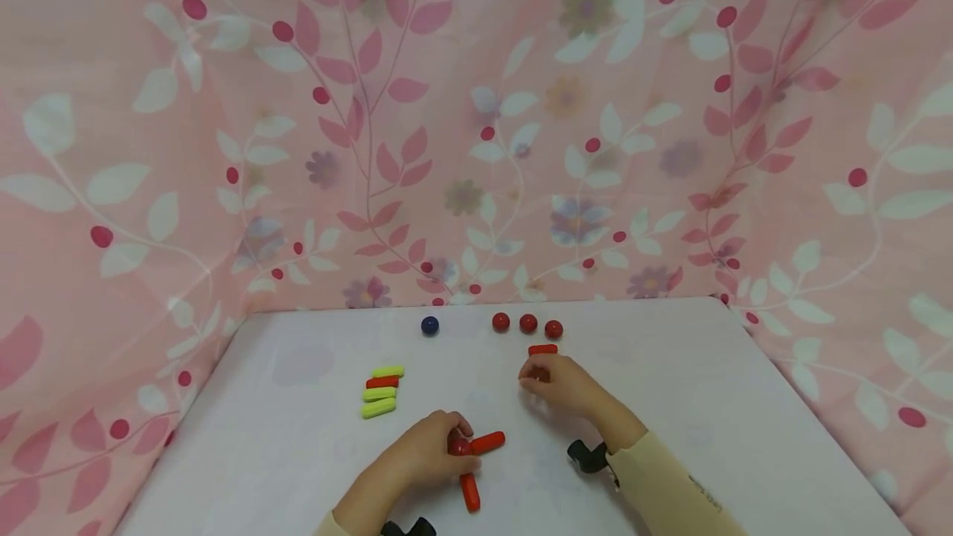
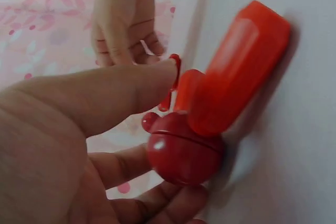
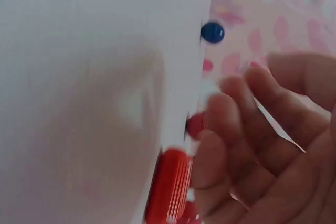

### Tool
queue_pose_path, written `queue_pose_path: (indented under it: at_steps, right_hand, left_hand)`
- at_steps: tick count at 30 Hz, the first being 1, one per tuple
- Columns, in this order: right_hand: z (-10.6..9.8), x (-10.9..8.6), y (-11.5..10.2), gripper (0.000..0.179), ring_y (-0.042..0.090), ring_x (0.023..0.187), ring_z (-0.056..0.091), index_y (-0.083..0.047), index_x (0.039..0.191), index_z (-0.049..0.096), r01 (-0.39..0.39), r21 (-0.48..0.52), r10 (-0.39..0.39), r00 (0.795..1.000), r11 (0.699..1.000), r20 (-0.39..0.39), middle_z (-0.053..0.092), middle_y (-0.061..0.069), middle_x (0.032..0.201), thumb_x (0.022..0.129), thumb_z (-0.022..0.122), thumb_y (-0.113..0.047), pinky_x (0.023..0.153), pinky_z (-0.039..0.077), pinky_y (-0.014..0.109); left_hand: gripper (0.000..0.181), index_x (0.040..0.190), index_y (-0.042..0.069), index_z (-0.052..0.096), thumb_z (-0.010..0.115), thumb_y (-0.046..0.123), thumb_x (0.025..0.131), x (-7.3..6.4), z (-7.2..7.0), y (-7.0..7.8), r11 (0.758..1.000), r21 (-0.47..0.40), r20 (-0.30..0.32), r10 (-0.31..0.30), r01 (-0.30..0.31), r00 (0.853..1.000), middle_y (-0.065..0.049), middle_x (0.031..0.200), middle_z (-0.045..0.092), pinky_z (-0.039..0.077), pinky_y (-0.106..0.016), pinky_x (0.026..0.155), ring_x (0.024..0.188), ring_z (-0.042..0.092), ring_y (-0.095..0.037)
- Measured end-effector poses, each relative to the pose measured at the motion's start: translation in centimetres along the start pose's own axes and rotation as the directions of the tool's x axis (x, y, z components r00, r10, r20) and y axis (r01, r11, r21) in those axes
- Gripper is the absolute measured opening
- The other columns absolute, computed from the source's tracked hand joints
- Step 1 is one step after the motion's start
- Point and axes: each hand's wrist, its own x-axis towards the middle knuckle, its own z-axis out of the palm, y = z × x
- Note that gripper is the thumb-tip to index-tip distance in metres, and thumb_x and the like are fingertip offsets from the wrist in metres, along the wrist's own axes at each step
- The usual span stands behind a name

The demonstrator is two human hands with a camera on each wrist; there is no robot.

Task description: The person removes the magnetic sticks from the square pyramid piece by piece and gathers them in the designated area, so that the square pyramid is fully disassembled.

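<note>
My left hand (image 1: 428, 449) is at the front middle of the white table, curled around a red ball (image 2: 185, 153). Two red rods meet this ball: one rod (image 1: 488, 442) points right, the other rod (image 1: 470, 493) points toward the front edge. In the left wrist view, the fingers lie behind and under the ball, with the thumb above. My right hand (image 1: 562, 385) hovers farther back on the right, its fingers loosely bent and nothing between them. Just beyond it lies a single red rod (image 1: 543, 350), partly covered by the hand in the head view.
Three red balls (image 1: 528, 323) line up near the table's back edge, with a dark blue ball (image 1: 429, 326) to their left. At left lies a stack of yellow rods (image 1: 379, 409) with one red rod (image 1: 383, 383) among them. Pink floral cloth (image 1: 476, 147) hangs behind the table.
</note>
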Motion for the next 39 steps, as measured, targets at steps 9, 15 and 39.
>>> queue_pose_path:
  at_steps: [9,15,39]
  right_hand:
    - [2.9,-1.1,-1.8,0.012,0.008,0.080,0.055,-0.021,0.098,0.070,0.067,-0.002,-0.063,0.951,0.998,0.303,0.061,-0.011,0.086,0.088,0.078,-0.020,0.073,0.048,0.025]
    - [3.7,-1.0,-1.9,0.016,0.008,0.078,0.053,-0.024,0.094,0.070,0.066,-0.041,-0.050,0.946,0.997,0.321,0.060,-0.011,0.081,0.084,0.081,-0.019,0.072,0.047,0.026]
    - [3.4,-1.2,-1.6,0.011,0.007,0.074,0.052,-0.020,0.095,0.070,0.078,-0.040,-0.061,0.942,0.996,0.330,0.058,-0.011,0.078,0.088,0.079,-0.022,0.070,0.046,0.025]
  left_hand:
    - [0.025,0.100,0.016,0.065,0.081,0.027,0.085,0.1,0.1,0.1,0.998,-0.036,-0.045,0.044,-0.046,0.998,0.003,0.085,0.060,0.048,-0.036,0.072,0.080,0.055,-0.017]
    - [0.025,0.104,0.015,0.065,0.080,0.024,0.086,1.1,0.6,-0.3,0.993,-0.112,-0.096,0.035,-0.046,0.995,0.002,0.086,0.060,0.049,-0.034,0.071,0.081,0.055,-0.018]
    - [0.024,0.100,0.013,0.063,0.080,0.021,0.084,1.9,0.2,-0.7,0.980,-0.191,-0.055,0.041,-0.051,0.998,0.000,0.087,0.062,0.047,-0.032,0.071,0.082,0.056,-0.018]
